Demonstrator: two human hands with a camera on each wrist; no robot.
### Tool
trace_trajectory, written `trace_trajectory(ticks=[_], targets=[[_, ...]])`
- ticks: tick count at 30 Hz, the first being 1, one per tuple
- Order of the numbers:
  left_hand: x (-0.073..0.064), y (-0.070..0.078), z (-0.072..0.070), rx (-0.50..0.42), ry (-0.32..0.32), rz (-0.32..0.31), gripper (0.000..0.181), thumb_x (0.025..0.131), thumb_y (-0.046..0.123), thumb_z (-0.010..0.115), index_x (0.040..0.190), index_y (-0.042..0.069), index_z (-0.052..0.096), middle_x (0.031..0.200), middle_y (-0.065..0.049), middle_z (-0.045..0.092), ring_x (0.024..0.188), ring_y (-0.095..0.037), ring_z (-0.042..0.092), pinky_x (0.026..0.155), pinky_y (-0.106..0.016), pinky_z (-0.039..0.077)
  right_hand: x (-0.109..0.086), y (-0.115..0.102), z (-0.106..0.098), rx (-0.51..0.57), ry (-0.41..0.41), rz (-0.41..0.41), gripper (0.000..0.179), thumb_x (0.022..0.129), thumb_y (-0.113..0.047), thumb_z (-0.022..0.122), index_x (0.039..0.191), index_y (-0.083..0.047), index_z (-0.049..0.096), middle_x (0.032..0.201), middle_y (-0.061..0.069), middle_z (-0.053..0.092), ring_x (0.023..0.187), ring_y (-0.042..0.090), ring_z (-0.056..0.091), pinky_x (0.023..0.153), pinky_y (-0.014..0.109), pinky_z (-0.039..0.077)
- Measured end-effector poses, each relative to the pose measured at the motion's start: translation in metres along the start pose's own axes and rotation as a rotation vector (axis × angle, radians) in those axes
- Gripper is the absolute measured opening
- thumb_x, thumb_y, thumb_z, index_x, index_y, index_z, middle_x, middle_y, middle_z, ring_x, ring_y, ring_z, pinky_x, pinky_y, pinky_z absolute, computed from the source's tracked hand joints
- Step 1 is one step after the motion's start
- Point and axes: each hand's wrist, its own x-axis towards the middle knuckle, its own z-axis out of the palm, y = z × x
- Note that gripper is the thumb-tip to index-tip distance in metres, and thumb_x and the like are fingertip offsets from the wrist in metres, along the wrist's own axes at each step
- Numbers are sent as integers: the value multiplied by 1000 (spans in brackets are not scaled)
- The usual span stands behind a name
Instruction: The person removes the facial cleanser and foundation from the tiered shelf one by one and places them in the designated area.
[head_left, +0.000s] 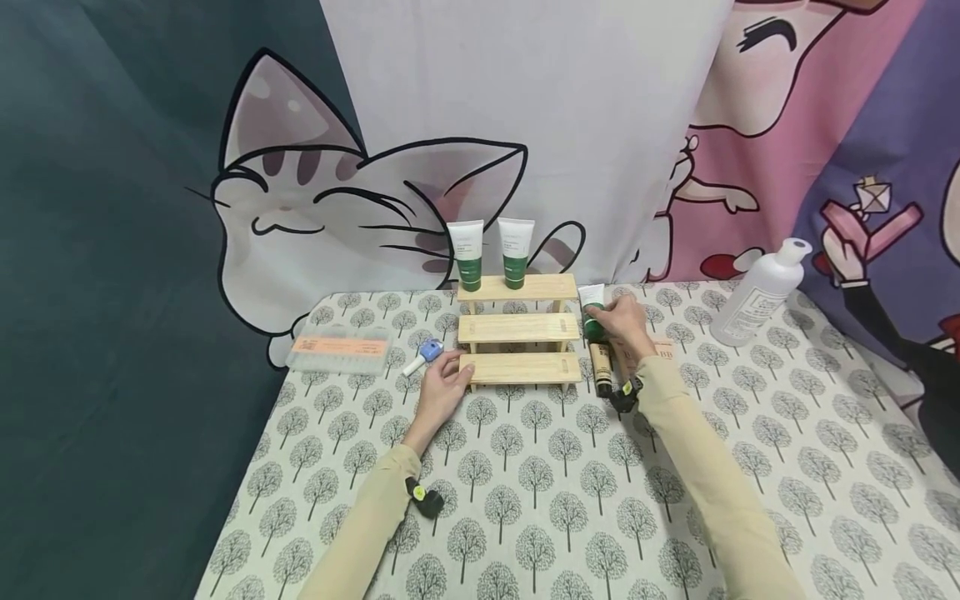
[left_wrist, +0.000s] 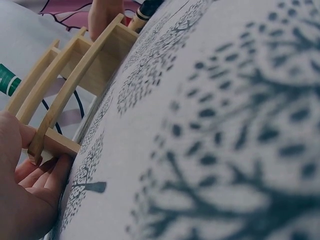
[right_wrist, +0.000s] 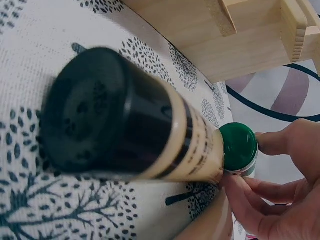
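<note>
Left arm, in a beige sleeve (head_left: 365, 525), extends forward from the near edge, angled toward the right. Left hand (head_left: 444, 390) grips the left end of the lowest step of a pale wooden three-step rack (head_left: 517, 328); in the left wrist view the thumb lies against the step's end and the other fingers curl beneath it.

Right arm extends forward and inward from the lower right. Right hand (head_left: 624, 323) pinches a white squeeze tube with a green lower part and green cap (head_left: 592, 312), thumb and fingers on opposite sides. This tube is just right of the rack, cap toward the person; whether it touches the cloth cannot be told.

A beige tube with a black cap (head_left: 602, 367) lies just nearer the person, below the right hand. Two matching white-and-green tubes (head_left: 468, 254) stand caps down on the top step. A small blue-and-white object (head_left: 429, 352) lies near the left hand.
</note>
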Motion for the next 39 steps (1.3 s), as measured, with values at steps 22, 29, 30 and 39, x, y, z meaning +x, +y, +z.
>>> trace_trajectory(ticks=[22, 29, 30, 39], targets=[[-1, 0, 0, -7, 3, 6, 40, 94, 12, 70, 132, 4, 60, 129, -25, 67, 116, -39, 68, 96, -36, 61, -19, -43, -34, 146, 179, -167, 37, 99, -28, 61, 117, 3, 68, 113, 26, 71, 102, 39, 65, 91, 49, 55], [-3, 2, 0, -14, -1, 5, 39, 95, 12, 69, 132, 4, 60, 130, -25, 66, 118, -39, 67, 97, -37, 61, -29, -69, -43, 230, 205, -219, 36, 99, -28, 62, 119, 1, 68, 113, 23, 70, 106, 36, 63, 99, 47, 50], [-3, 2, 0, -11, -2, 9, 39, 95, 11, 69, 132, 3, 60, 130, -26, 66, 118, -40, 67, 97, -37, 61, -30, -73, -44, 242, 204, -228, 36, 99, -27, 62, 120, 1, 67, 113, 23, 70, 106, 35, 63, 100, 46, 50], [-2, 1, 0, -14, -5, 20, 42, 95, 12, 70, 134, 3, 59, 130, -27, 65, 119, -42, 66, 101, -41, 58, -51, -115, -43, 357, 143, -311, 34, 97, -21, 68, 123, 0, 66, 117, 21, 71, 105, 32, 67, 94, 40, 58]])
